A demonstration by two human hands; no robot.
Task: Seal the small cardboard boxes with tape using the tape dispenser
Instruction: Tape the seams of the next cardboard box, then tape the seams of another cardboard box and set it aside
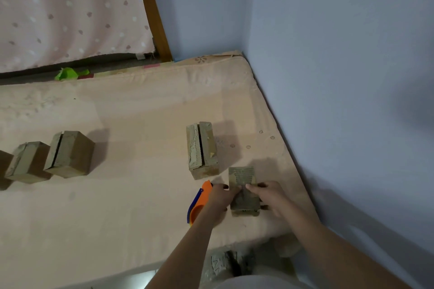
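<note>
At the far left edge of the mattress (131, 206), a partly cropped box (4, 168) stands beside a second box (27, 162) with a taped top, and just to its right stands a third box (69, 153) whose top seam shows a dark open slit. Well apart to the right, a fourth box (203, 149) stands with its top flaps parted along a narrow centre gap and torn tape residue on both flaps. Below it and slightly left, the orange and blue tape dispenser (199, 203) lies on the mattress, touching the outer side of the left hand (219, 197). The left hand rests on the left side of the near box (244, 189), fingers reaching onto its top face; whether they curl round an edge cannot be told. The dispenser is beside this hand, not gripped by it. The near box sits just right of the dispenser and just below the fourth box, near the right edge of the mattress. The right hand (270, 196) holds the near box from the right side, thumb pressed on the top face and fingers wrapped down the far side. A blue wall (340, 77) borders the mattress on the right.
</note>
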